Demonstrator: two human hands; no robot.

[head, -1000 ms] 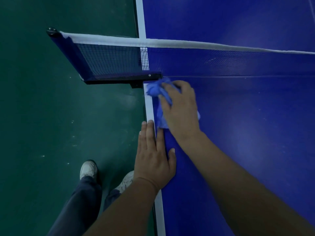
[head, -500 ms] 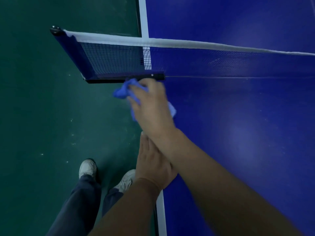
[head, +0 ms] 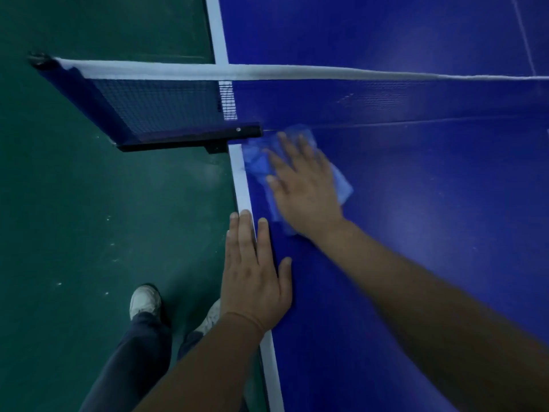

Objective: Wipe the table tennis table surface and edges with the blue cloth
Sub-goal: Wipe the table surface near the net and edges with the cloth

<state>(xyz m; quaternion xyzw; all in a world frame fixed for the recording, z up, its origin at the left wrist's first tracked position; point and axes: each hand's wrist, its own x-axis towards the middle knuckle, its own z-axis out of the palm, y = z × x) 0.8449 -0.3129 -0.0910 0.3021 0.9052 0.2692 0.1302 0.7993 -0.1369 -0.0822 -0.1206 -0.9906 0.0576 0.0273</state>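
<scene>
- Blue cloth (head: 256, 162) lies flat on the table (head: 421, 239), pressed under the right grip (head: 306, 188); its folds show past the fingertips, on the thumb side and on the little-finger side
- The right grip is wide: palm down, fingers straight and spread over the cloth, curled round nothing; hand and cloth are a little blurred
- The left grip (head: 255, 278) lies nearer the person than the right grip and apart from it; it too is wide and holds nothing, flat on the table's rim with straight fingers across the white edge line (head: 242, 185) and the thumb out on the blue surface
- Just beyond the right grip's fingertips stands the net (head: 160, 105), white tape along its top; its black clamp (head: 190, 138) sits beyond and left of the cloth, reaching out past the table's side
- Left of both grips is green floor (head: 89, 203); below the left grip's wrist are white shoes (head: 145, 301) and dark trouser legs (head: 133, 367)
</scene>
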